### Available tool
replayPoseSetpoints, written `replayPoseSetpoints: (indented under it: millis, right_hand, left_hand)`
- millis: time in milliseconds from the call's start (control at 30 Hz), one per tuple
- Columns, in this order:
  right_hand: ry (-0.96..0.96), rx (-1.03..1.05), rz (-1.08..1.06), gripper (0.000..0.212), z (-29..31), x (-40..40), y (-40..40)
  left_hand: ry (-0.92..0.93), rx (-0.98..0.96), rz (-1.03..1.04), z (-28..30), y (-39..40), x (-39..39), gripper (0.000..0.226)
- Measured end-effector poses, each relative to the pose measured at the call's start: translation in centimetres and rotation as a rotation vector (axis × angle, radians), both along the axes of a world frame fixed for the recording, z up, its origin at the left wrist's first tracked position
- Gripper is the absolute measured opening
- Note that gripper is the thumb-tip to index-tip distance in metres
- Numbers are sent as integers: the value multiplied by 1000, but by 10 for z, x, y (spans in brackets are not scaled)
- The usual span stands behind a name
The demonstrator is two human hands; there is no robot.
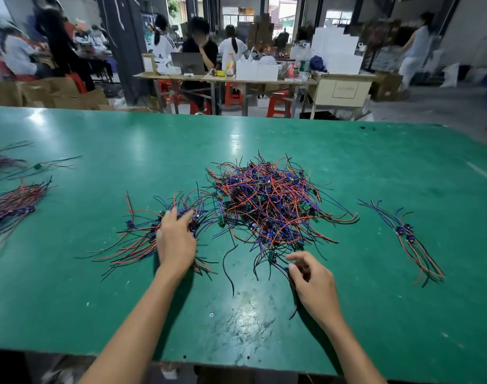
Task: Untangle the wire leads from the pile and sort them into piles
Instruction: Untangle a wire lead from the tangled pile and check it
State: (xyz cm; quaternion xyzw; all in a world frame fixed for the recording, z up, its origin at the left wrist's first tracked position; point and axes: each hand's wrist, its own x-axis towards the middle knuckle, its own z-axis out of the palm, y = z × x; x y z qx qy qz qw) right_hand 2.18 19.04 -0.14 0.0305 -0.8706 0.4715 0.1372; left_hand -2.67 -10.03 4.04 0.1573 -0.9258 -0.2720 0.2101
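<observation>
The step in hand appears to be extraction — one lead is being drawn from the near edge of the tangled pile (273, 206) while a smaller, partly loosened pile is held down.

The right hand (314, 284) pinches a dark lead (288, 273) between thumb and forefinger at the near edge of the pile; the lead trails under the hand toward the table edge. The left hand (176, 239) lies flat, fingers spread and straight, pressing on the left pile (142, 239); it grasps nothing.

The next move likely calls for a slow pull toward the person, with the lead kept low so its small board does not snag its neighbours. The freed lead would then go to a sorted group.

The tangled pile sits at the table centre — a dense mound of red, blue and black leads, with small green boards showing among them. The left pile touches its left edge. A short aligned row (406, 239) lies well apart to the right. Further bundles (12, 209) lie at the far left edge of the green table (264, 328), blurred.
</observation>
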Motion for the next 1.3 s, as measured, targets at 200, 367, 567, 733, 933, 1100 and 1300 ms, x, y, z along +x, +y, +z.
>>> replayPoseSetpoints:
  millis: [200,367,567,733,933,1100,1300]
  right_hand:
    - [33,-62,-17,21,5,1,0]
    - [112,-388,-206,21,13,2,2]
    - [199,-604,-194,16,46,0,-1]
    - [148,-714,-111,17,60,2,-17]
    - [41,-932,-91,21,59,6,-30]
    - [-9,-1056,-42,25,63,7,-36]
    - [-2,-1019,118,29,74,4,-47]
  left_hand:
    - [-107,-143,15,-32,-9,12,50]
    - [-150,-24,135,-21,-19,6,44]
    - [-28,-310,-68,-20,-9,8,44]
    - [-247,-366,-77,-29,-13,2,46]
    - [-343,-271,-4,-9,-9,-8,47]
    - [-4,120,-317,24,29,16,34]
    - [-90,481,-826,53,64,40,13]
